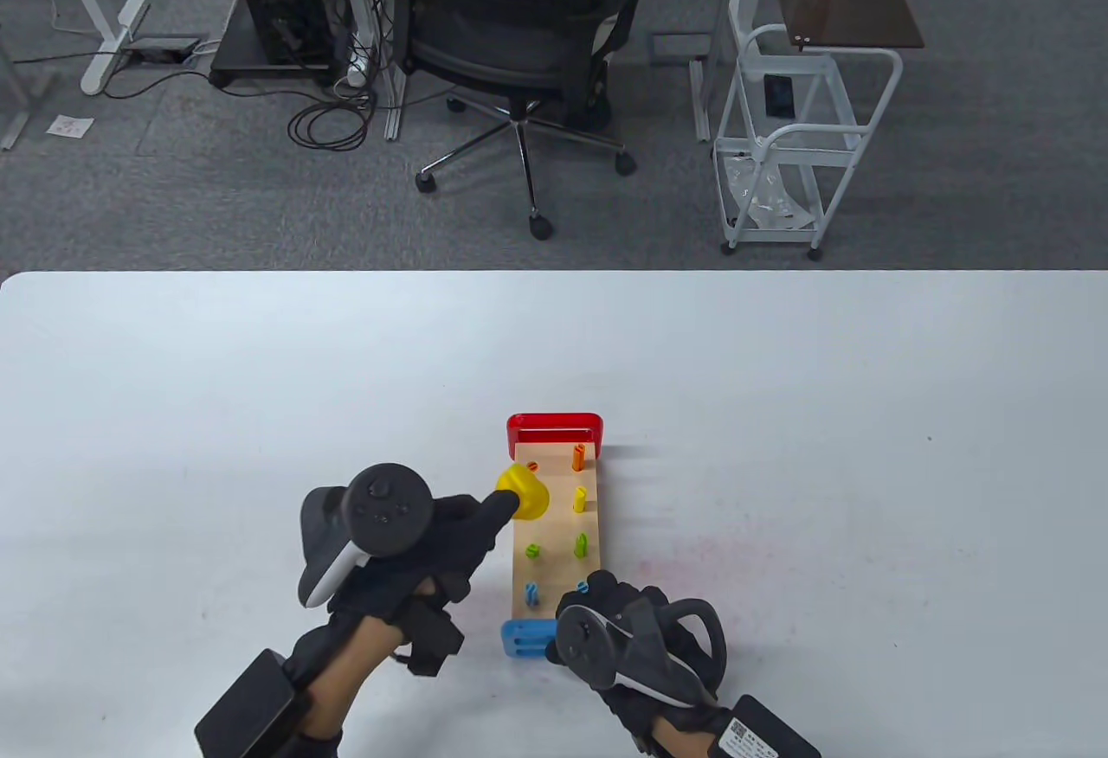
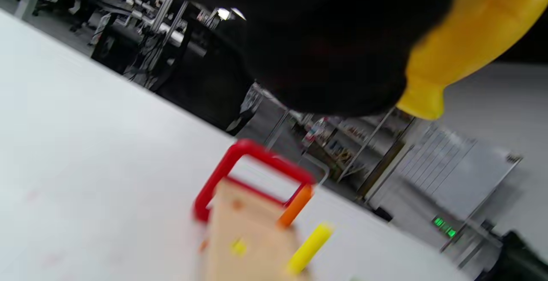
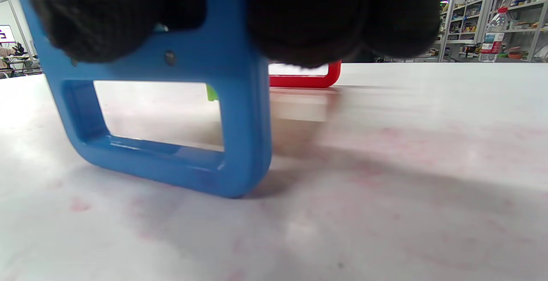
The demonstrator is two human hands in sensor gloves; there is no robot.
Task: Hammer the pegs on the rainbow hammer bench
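On the near part of the white table (image 1: 260, 377), left of the toy, the left hand (image 1: 433, 542) is seen with its fingers closed round a yellow hammer (image 1: 522, 491); only the head of the tool shows past the glove, and the handle is hidden inside the grip. The hammer head is held over the left row of the hammer bench (image 1: 557, 524), about level with the yellow pegs. In the left wrist view it hangs clear above the wooden deck, with the flush yellow peg (image 2: 238, 246) below and slightly ahead of it.

The bench lies with its long axis running near to far, the blue end frame (image 1: 526, 639) nearest the person and the red end frame (image 1: 554, 429) farthest. In the left row the pegs look driven low; in the right row the orange peg (image 1: 578, 457) and the raised yellow peg (image 1: 579, 499) stand proud, the green one (image 1: 581, 543) less so. The pegs that still stand thus lie to the right of the hammer head, so a short shift rightward across the deck is judged necessary before a downward blow.

At the near right end, the right hand (image 1: 636, 628) is pressed down on the blue frame, its fingers curled over the top bar as the right wrist view shows, so the bench is steadied.
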